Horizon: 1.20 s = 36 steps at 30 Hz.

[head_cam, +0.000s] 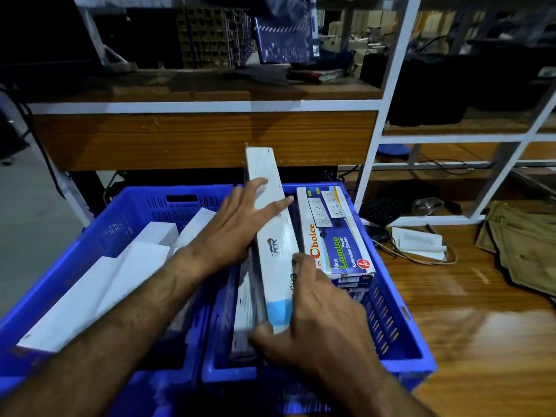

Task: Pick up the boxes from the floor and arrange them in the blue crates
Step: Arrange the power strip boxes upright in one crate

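Long white box [272, 236] w/ pale-blue end is held tilted over the right blue crate [400, 335], far end sticking up past the crate's back rim. Right hand [316, 314] grips the near end: thumb curled under the box, fingers wrapped over its right edge. Left hand [240, 224] lies flat on the box's upper left side, fingers straight & spread, not clamped. Under/left of the held box, more long white boxes [243, 311] lie in the same crate. To its right, a stack of "Choice Lumino" extension socket boxes [334, 233] sits against the crate's right wall. Left blue crate [99, 236] touches the right one, holds plain white boxes [99, 281] laid lengthwise. Both crates on a wooden floor [481, 341] in front of a wood-&-white shelf unit [204, 139]. Near right: keyboard [382, 210], folded paper w/ cable [418, 242], flattened cardboard [526, 251].
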{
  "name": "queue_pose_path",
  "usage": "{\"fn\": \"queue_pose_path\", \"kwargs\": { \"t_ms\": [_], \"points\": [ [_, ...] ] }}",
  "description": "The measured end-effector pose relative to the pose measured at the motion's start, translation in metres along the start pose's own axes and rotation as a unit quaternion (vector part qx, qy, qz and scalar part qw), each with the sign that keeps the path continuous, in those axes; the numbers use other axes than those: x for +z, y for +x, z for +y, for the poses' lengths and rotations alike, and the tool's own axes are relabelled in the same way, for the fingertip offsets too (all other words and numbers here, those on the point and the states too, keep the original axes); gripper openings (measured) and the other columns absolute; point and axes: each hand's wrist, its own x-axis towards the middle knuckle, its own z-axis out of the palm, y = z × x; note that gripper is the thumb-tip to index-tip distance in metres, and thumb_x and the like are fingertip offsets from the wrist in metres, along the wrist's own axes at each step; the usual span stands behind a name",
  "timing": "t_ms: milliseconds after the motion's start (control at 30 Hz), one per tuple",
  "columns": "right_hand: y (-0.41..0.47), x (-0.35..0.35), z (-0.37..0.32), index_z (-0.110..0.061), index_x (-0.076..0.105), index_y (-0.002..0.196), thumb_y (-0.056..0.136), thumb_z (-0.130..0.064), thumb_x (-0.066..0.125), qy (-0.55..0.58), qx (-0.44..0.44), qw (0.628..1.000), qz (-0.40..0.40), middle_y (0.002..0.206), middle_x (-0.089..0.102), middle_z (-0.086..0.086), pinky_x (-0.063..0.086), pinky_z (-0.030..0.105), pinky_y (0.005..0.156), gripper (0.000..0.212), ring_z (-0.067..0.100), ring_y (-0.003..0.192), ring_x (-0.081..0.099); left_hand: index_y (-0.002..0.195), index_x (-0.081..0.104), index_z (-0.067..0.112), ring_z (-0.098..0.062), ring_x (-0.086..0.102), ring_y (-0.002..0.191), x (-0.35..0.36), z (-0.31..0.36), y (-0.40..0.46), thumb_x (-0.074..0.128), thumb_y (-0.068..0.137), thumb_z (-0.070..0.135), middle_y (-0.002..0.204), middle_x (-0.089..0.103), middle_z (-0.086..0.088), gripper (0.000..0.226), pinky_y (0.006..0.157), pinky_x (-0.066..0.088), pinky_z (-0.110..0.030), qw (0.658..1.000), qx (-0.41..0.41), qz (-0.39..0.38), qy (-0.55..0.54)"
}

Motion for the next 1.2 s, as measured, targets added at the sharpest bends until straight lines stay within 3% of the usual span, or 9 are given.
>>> {"fn": "queue_pose_path", "kwargs": {
  "t_ms": [167,367,500,600,667,800,933,1067,1200],
  "points": [
    [0.009,-0.039,-0.012,-0.037,0.024,0.13,0.067,-0.064,0.056,-0.028,-0.018,0.999,0.038,0.112,0.054,-0.014,0.033,0.031,0.071,0.076,0.016,0.105,0.059,0.146,0.041,0.032,-0.033,0.027,0.14,-0.058,-0.026,0.027,0.09,0.064,0.016,0.161,0.023,-0.008,0.097,0.112,0.032,-0.05,0.996,0.045,0.016,0.074],
    [0.04,-0.072,0.005,-0.031,0.05,0.109,0.061,-0.054,0.055,-0.141,-0.063,0.974,0.166,0.09,0.056,-0.008,0.041,0.034,0.069,0.053,0.021,0.084,0.054,0.134,0.05,0.014,-0.029,0.051,0.117,-0.107,-0.052,0.038,0.083,0.073,0.017,0.131,0.056,-0.009,0.069,0.104,0.04,-0.042,0.995,0.042,0.016,0.092],
    [0.086,-0.087,0.023,-0.027,0.053,0.118,0.063,-0.041,0.065,-0.146,-0.065,0.955,0.251,0.115,0.056,0.001,0.039,0.037,0.088,0.058,0.023,0.107,0.05,0.139,0.037,0.014,-0.022,0.05,0.108,-0.117,-0.047,0.031,0.059,0.083,0.055,0.128,0.048,-0.007,0.073,0.093,0.044,-0.038,0.993,-0.011,0.006,0.12],
    [0.121,-0.092,0.028,-0.024,0.049,0.137,0.065,-0.022,0.071,-0.143,-0.062,0.94,0.303,0.155,0.028,0.022,0.03,0.05,0.114,0.075,0.038,0.144,0.027,0.132,0.036,0.016,-0.018,0.049,0.093,-0.114,-0.037,0.031,0.051,0.086,0.067,0.118,0.05,-0.004,0.071,0.078,0.041,-0.035,0.988,-0.033,0.035,0.147],
    [0.14,-0.094,0.028,-0.023,0.04,0.148,0.073,-0.019,0.069,-0.14,-0.07,0.93,0.332,0.161,0.01,0.027,0.023,0.053,0.117,0.081,0.042,0.149,0.012,0.123,0.037,0.016,-0.015,0.047,0.082,-0.114,-0.029,0.035,0.047,0.086,0.072,0.11,0.055,-0.004,0.068,0.069,0.036,-0.033,0.987,-0.051,0.066,0.136],
    [0.163,-0.091,0.023,-0.027,0.033,0.153,0.085,-0.028,0.066,-0.052,-0.083,0.921,0.376,0.162,0.004,0.028,0.027,0.049,0.118,0.075,0.041,0.151,0.01,0.117,0.039,0.013,-0.027,0.061,0.08,-0.126,-0.003,0.047,0.047,0.086,0.073,0.103,0.063,-0.008,0.068,0.061,0.037,-0.032,0.982,-0.102,0.132,0.089],
    [0.175,-0.075,0.019,-0.039,0.031,0.15,0.092,-0.041,0.06,0.08,-0.11,0.958,0.253,0.139,0.044,0.007,0.05,0.029,0.086,0.065,0.017,0.116,0.052,0.127,0.03,0.015,-0.03,0.062,0.073,-0.135,0.023,0.056,0.046,0.088,0.072,0.096,0.066,-0.006,0.071,0.059,0.041,-0.034,0.971,-0.213,0.112,0.003],
    [0.18,-0.05,0.019,-0.037,0.042,0.143,0.092,-0.046,0.05,0.208,-0.103,0.967,0.103,0.118,0.065,0.001,0.06,0.044,0.081,0.053,0.018,0.1,0.067,0.149,0.012,0.017,-0.023,0.062,0.075,-0.128,0.03,0.066,0.04,0.092,0.069,0.099,0.065,-0.001,0.083,0.065,0.045,-0.034,0.952,-0.298,0.023,-0.066],
    [0.176,-0.024,0.034,-0.026,0.053,0.14,0.093,-0.031,0.054,0.23,-0.022,0.973,0.001,0.114,0.071,0.004,0.056,0.037,0.088,0.047,0.02,0.101,0.068,0.158,-0.005,0.018,-0.03,0.062,0.105,-0.088,0.033,0.071,0.033,0.092,0.071,0.127,0.062,-0.008,0.093,0.087,0.047,-0.039,0.924,-0.366,-0.073,-0.084]
  ]
}}
